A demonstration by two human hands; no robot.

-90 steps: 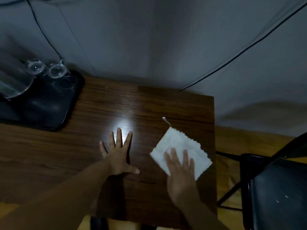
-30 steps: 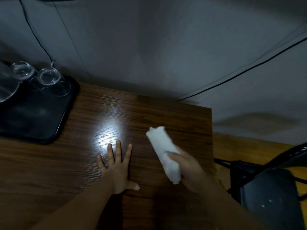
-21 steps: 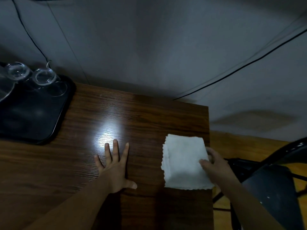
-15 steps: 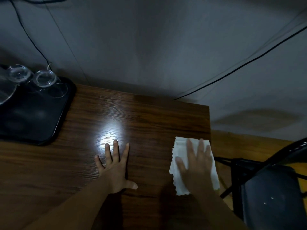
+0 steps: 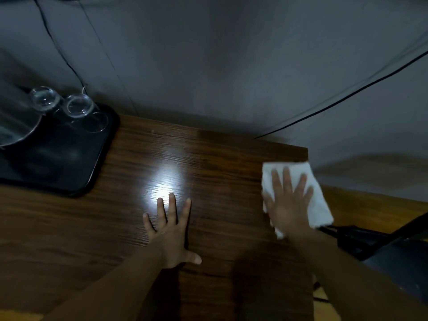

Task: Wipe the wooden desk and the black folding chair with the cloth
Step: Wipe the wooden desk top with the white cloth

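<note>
Head view, looking down on a dim corner of the room: the right hand [image 5: 289, 205] lies flat, its fingers [image 5: 286, 179] spread wide and pressing the white cloth [image 5: 317, 198] onto the far right corner of the wooden tabletop [image 5: 208, 163]; nothing is pinched or gripped, the cloth being held only by downward pressure. The left hand [image 5: 170, 235] rests palm-down near the middle of the tabletop, fingers likewise splayed and empty, just below a bright glare patch. The cloth's right margin overhangs the tabletop edge, above the floor and near the black folding chair [image 5: 393, 256], whose seat and frame show at lower right, apparently not yet wiped. Risk, as a judgement: with so much cloth past the edge and no grip on it, a further outward stroke could let it slide off and drop to the floor or onto the chair. A second hazard lies at far left, where a black tray [image 5: 69, 158] carries two clear drinking glasses [image 5: 78, 105] and part of a larger clear vessel [image 5: 16, 121], cut off by the frame; a wide leftward sweep could nudge the tray and upset the glassware. Whether the glasses hold liquid cannot be told.
</note>
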